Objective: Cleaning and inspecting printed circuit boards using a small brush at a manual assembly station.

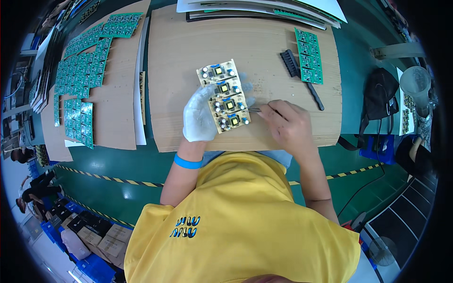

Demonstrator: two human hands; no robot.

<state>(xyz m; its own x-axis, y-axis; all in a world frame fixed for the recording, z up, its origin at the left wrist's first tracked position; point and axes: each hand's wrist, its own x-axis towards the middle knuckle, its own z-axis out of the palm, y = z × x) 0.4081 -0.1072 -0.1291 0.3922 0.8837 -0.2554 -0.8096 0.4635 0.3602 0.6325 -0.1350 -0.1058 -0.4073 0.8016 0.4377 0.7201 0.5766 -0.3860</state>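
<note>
L hand (200,119), white-gloved, grips tan PCB panel (224,97) approx. mid cardboard sheet (181,45); R hand (289,125) pinches tweezers (255,110), tips by panel's 4 o'clock edge, contact unclear. Black brush (289,63) & green PCB panel (309,56) lie at its 2 o'clock.

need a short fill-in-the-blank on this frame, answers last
1. The left hand holds a circuit board and wears a ____ glove.
2. The wristband's colour is ____.
3. The right hand holds a slim tool and wears ____ glove.
4. A black brush lies by a ____ circuit panel.

Missing: white; blue; no; green.
</note>
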